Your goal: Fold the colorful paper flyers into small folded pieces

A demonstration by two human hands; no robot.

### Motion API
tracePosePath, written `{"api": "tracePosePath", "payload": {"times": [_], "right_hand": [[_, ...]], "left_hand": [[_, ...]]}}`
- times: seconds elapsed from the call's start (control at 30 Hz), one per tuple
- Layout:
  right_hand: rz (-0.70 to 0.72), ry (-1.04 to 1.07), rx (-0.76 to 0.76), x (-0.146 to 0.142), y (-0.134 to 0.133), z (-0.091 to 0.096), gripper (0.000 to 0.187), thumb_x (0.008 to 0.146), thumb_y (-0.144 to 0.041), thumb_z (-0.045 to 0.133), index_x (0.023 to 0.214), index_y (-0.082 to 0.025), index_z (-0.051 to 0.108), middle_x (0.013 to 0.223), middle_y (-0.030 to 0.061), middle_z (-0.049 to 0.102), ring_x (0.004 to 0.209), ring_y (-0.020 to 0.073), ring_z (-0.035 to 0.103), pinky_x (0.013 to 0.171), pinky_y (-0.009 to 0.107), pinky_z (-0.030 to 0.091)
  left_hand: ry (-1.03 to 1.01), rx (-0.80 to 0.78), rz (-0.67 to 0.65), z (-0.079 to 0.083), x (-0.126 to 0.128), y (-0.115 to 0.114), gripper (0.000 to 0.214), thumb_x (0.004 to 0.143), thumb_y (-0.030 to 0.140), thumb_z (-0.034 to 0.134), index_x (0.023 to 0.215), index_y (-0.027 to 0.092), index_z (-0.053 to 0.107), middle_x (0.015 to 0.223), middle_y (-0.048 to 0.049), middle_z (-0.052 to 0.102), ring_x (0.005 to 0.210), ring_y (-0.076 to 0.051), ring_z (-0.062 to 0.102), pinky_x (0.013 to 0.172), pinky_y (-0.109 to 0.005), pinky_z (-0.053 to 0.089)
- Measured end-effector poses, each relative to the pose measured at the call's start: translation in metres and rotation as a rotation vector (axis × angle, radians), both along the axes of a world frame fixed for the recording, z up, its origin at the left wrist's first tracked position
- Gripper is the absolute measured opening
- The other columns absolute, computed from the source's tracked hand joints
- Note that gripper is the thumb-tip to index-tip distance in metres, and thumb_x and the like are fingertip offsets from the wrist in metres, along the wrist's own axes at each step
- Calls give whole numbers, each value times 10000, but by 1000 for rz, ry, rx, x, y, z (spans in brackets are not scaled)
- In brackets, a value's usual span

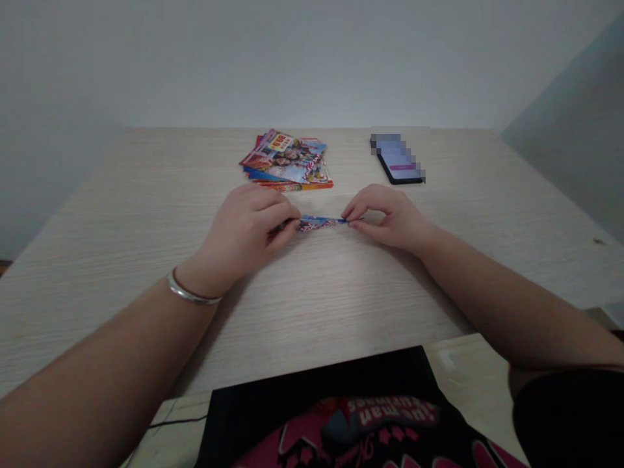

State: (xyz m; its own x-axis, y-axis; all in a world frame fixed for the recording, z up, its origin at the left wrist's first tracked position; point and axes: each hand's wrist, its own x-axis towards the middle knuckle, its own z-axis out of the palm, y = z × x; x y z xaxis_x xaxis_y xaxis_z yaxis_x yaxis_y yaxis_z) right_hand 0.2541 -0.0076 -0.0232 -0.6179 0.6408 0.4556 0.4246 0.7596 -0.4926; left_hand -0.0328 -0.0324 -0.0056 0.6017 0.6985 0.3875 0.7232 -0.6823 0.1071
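We hold a narrow strip of printed paper (319, 223) between our hands, its blue, red and white print facing up and its length running straight across from one hand to the other. Our left hand (246, 227) is curled, with the thumb and fingers pinching the strip's left end, so that end is hidden from view. Our right hand (390, 218) pinches the other end between thumb and forefinger, with the remaining fingers bent loosely behind. The hands are close together but not touching, and only the strip bridges the gap. We cannot tell whether it rests on the counter (127, 273) or sits just above it.

A silver bangle (189, 292) circles our left wrist. Ahead of the hands, nearer the left one, lies a loose, overlapping stack of glossy printed cards (285, 161), with a red-and-yellow label and a group of figures on the top one. Ahead of the right hand, well apart from it, a black smartphone (398, 159) lies at an angle on the light wood-grain counter, its lit screen too blurred to read. Below the hands, at the near edge, is a dark T-shirt (331, 409) with a pink print.
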Motion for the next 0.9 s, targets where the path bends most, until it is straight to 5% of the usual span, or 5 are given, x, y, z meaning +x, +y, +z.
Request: {"api": "tracePosePath", "payload": {"times": [0.17, 0.5, 0.63, 0.9], "right_hand": [[152, -76, 44, -1, 1, 0, 139, 920, -280, 613, 814, -238, 693, 943, 38, 805, 957, 198, 720, 936, 390, 544], [-91, -178, 86, -28, -17, 5, 149, 912, -252, 570, 908, -216, 715, 983, 65, 790, 968, 222, 721, 911, 370, 528], [-85, -140, 67, -32, -18, 5, 152, 899, -251, 573, 913, -210, 719, 966, 58, 790, 946, 217, 716, 887, 361, 528], [-34, 86, -167, -36, -18, 1, 84, 822, -212, 611, 833, -204, 694, 861, 32, 790, 804, 169, 723, 755, 306, 553]], "left_hand": [[20, 108, -34, -1, 1, -1, 256, 1006, 334, 484, 992, 270, 732, 947, -56, 750, 953, -264, 653, 979, -479, 452], [19, 4, -108, 0, 16, -9, 230, 964, 303, 509, 941, 224, 724, 951, -57, 758, 901, -238, 660, 891, -420, 468], [30, 21, -81, -1, 20, -10, 205, 935, 265, 510, 881, 208, 700, 887, -57, 734, 848, -228, 650, 819, -384, 468], [17, 11, -47, -2, 25, -11, 147, 860, 232, 521, 760, 192, 621, 712, -49, 599, 707, -223, 576, 659, -356, 394]]}}
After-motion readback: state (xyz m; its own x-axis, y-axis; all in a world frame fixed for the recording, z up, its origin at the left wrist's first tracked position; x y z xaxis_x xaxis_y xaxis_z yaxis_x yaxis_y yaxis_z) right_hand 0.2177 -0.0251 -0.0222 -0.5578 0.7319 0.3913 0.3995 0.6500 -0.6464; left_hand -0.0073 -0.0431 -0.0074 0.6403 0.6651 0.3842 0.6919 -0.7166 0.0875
